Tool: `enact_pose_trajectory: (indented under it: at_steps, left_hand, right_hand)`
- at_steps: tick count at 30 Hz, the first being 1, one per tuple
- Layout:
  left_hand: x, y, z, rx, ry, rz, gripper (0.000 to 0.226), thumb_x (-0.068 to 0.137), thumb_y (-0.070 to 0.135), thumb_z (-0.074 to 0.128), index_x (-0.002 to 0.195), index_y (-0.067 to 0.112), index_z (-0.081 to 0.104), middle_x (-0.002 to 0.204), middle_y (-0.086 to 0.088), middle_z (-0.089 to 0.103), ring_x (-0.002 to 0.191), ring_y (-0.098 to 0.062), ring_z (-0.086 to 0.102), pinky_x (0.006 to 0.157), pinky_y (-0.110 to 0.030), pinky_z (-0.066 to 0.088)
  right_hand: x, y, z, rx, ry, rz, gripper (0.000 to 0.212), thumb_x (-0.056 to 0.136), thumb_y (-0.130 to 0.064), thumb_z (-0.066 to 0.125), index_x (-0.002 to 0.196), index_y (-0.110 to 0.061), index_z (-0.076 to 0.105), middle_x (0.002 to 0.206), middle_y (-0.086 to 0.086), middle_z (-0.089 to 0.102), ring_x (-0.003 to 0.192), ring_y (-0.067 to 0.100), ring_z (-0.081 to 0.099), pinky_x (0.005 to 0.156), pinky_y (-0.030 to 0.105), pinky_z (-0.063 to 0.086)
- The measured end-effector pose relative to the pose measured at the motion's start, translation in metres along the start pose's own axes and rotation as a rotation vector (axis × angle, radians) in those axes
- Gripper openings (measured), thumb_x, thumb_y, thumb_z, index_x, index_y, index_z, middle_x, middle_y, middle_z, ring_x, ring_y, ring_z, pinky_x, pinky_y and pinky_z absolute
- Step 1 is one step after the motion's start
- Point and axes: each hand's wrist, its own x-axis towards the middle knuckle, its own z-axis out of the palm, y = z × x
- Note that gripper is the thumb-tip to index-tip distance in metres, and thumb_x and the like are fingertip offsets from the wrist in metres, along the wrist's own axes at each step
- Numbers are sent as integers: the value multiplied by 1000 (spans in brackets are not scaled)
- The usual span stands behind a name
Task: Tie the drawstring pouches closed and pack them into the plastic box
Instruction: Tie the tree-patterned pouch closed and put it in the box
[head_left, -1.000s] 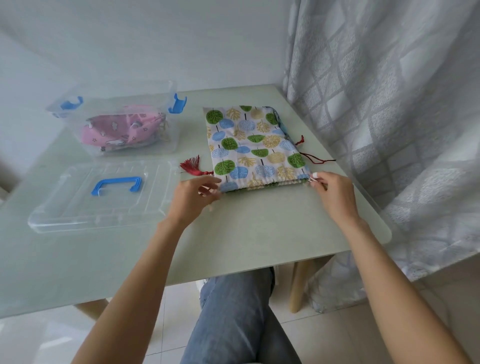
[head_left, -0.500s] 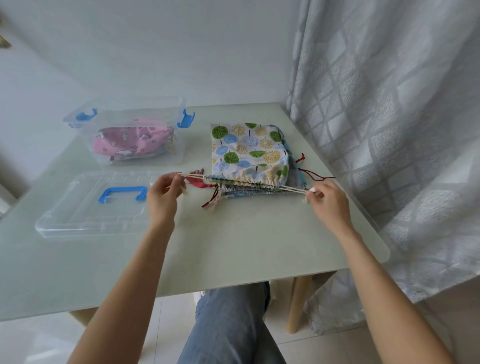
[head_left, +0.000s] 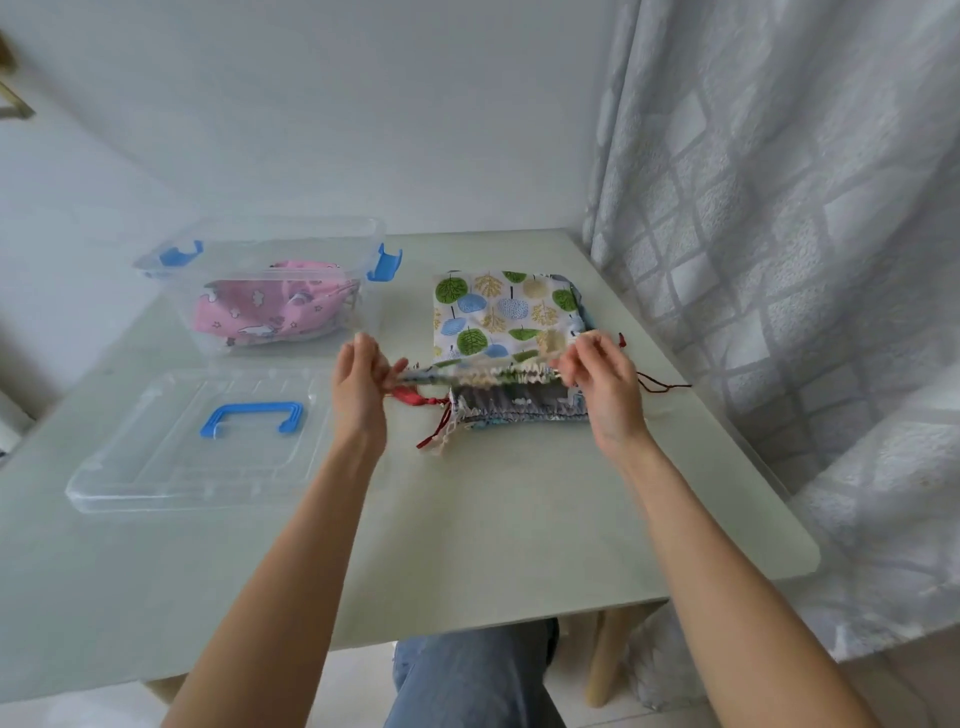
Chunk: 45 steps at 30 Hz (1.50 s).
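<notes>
Both hands pinch cords: left hand (head_left: 360, 379) and right hand (head_left: 602, 382) grip the gathered, ruffled mouth of a tree-print cotton pouch (head_left: 506, 317) lying on the smooth pale tabletop (head_left: 467, 519), beside the clear plastic box (head_left: 270, 291).

Tree-print pouch (head_left: 498, 312) lies flat at table's right, mouth gathered nearest the person, atop a grey pouch (head_left: 519, 410). Clear box (head_left: 275, 291) at far left, open, holds pink pouch (head_left: 270, 312).
</notes>
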Motion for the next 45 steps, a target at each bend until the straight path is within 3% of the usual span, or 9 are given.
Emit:
enact_pose_trajectory:
  at_steps: [3, 6, 9, 14, 18, 27, 34, 40, 45]
  left_hand:
    - [11, 4, -13, 5, 32, -10, 33, 101, 21, 36, 68, 16, 36, 45, 13, 28, 39, -4, 25, 76, -28, 56]
    - [15, 4, -23, 58, 102, -6, 31, 100, 22, 39, 70, 16, 39, 51, 9, 29, 42, -4, 27, 57, -22, 48]
    - [15, -2, -36, 354, 81, 93, 25, 99, 22, 41, 75, 15, 45, 57, 4, 34, 43, -2, 32, 49, -23, 33]
    - [3, -16, -40, 1160, -268, 417, 22, 95, 27, 48, 86, 8, 56, 67, 4, 60, 59, -18, 53, 54, -28, 33]
    - [2, -15, -45, 1313, -362, 585, 19, 91, 22, 57, 85, 6, 62, 75, -6, 67, 69, -28, 60, 60, -27, 33]
    - [-5, -8, -55, 1427, -427, 704, 23, 80, 47, 66, 90, 28, 72, 84, 10, 55, 76, -13, 52, 57, -24, 29]
    - [2, -6, -61, 1437, -109, 597, 18, 80, 42, 68, 85, 26, 74, 68, 6, 49, 65, -18, 46, 50, -28, 24]
    - [3, -7, -59, 1463, -82, 564, 17, 80, 40, 68, 84, 25, 74, 67, 6, 47, 64, -20, 45, 53, -28, 24]
    - [5, -9, -65, 1433, -252, 568, 17, 80, 40, 69, 84, 25, 74, 75, 9, 50, 63, -14, 46, 50, -25, 26]
  right_hand:
    - [-3, 13, -6, 278, 143, 159, 28, 99, -8, 36, 72, -9, 42, 55, -4, 43, 50, 10, 39, 63, 29, 51]
    - [-10, 27, -14, 257, 260, 249, 28, 98, -7, 39, 70, -10, 42, 53, -4, 43, 46, 7, 34, 47, 19, 33]
    - [-14, 38, -19, -160, 266, 198, 31, 96, -5, 43, 66, -12, 39, 56, -2, 42, 48, 6, 34, 46, 20, 28]
    - [-29, 53, -7, -1040, -1, -85, 22, 98, -17, 41, 78, -7, 45, 68, 6, 55, 62, 20, 50, 59, 35, 38]
    - [-37, 52, -1, -1309, -96, -333, 32, 95, -28, 29, 80, -4, 45, 69, 6, 43, 66, 19, 37, 56, 32, 31]
    - [-35, 58, -8, -1487, -69, -413, 37, 94, -43, 38, 78, -12, 52, 71, 6, 59, 71, 26, 48, 66, 35, 33]
    - [-33, 50, -14, -1141, 32, -365, 37, 89, -38, 49, 58, -24, 33, 48, -11, 26, 54, 19, 29, 60, 30, 26]
    - [-33, 51, -18, -1163, 11, -378, 43, 87, -21, 59, 59, -23, 26, 50, -13, 20, 53, 19, 29, 58, 28, 20]
    - [-34, 59, -29, -1182, 31, -171, 35, 88, -29, 63, 58, -12, 56, 58, -6, 43, 64, 21, 44, 60, 30, 33]
